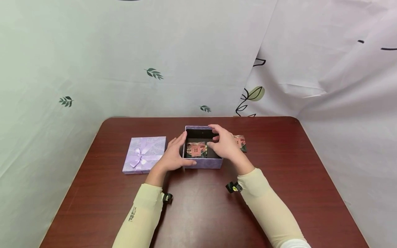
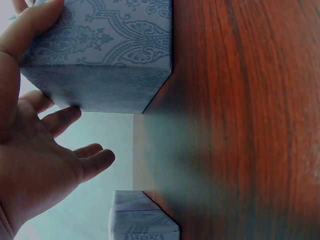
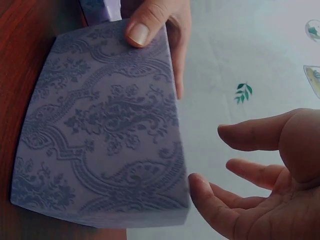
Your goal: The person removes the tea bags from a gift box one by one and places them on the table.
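Observation:
A lavender patterned box [image 1: 203, 163] with a dark inside stands lidless on the table. Inside it lies a small printed packet [image 1: 195, 150] with a reddish label. My left hand [image 1: 173, 155] holds the box at its front left corner, the thumb on the front wall and fingers along the left side. Over the box's right half hovers my right hand [image 1: 224, 143], fingers loosely bent and apart, with nothing between them in the right wrist view. A similar packet [image 1: 239, 141] lies on the table right of the box, partly hidden behind that hand.
To the left lies the matching lid [image 1: 130, 156] with a ribbon bow [image 1: 139, 157]. Everything stands on a dark red-brown wooden table [image 1: 198, 210]. Pale cloth [image 1: 124, 41] with printed leaves hangs behind the table and at its sides.

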The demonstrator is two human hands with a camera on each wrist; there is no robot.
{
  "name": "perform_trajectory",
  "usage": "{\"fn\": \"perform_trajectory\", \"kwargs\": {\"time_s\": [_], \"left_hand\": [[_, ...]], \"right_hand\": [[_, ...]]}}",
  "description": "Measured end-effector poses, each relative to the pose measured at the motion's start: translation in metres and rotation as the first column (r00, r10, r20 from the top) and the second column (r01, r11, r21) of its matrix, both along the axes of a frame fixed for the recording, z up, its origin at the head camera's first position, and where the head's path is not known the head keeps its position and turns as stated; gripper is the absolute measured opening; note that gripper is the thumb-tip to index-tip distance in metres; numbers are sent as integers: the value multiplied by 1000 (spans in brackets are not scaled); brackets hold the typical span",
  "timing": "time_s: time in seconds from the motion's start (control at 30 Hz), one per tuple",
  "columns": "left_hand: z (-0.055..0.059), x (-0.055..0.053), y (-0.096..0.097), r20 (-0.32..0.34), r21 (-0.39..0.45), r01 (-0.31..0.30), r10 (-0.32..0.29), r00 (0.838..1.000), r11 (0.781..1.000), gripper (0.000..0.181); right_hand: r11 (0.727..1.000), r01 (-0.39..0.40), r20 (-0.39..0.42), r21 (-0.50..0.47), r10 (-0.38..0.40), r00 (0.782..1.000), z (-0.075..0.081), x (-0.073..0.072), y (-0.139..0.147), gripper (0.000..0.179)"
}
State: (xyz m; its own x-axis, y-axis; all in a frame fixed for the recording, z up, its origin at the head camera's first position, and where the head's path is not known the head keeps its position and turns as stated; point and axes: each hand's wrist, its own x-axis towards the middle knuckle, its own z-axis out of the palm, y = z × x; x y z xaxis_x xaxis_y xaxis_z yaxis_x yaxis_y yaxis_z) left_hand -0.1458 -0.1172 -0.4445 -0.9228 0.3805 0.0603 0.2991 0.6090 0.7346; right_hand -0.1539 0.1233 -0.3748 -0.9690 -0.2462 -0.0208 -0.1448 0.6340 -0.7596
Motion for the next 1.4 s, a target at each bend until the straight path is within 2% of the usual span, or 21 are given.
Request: {"fn": "perform_trajectory", "kwargs": {"time_s": [0.2, 0.53, 0.67, 0.87, 1.2, 1.4], "left_hand": [[0, 0, 0, 5, 2, 0, 0, 1000, 1000, 124], [-1, 0, -1, -3, 12, 7, -7, 1000, 1000, 123], [-2, 0, -1, 7, 12, 13, -13, 1000, 1000, 123], [-2, 0, -1, -13, 27, 24, -24, 1000, 999, 124], [-3, -1, -2, -40, 34, 31, -30, 999, 999, 123], [-2, -1, -2, -46, 26, 37, -35, 998, 999, 124]], "right_hand": [[999, -26, 22, 33, 25, 999, -5, 0, -6, 65], [995, -95, 54, 31, 93, 994, -13, -2, -16, 64], [990, -128, 79, 58, 124, 989, -15, -2, -19, 63], [976, -191, 136, 103, 177, 975, -17, -5, -25, 62], [969, -216, 205, 119, 189, 960, -22, -9, -33, 63], [960, -215, 210, 177, 177, 962, -24, -11, -38, 60]]}}
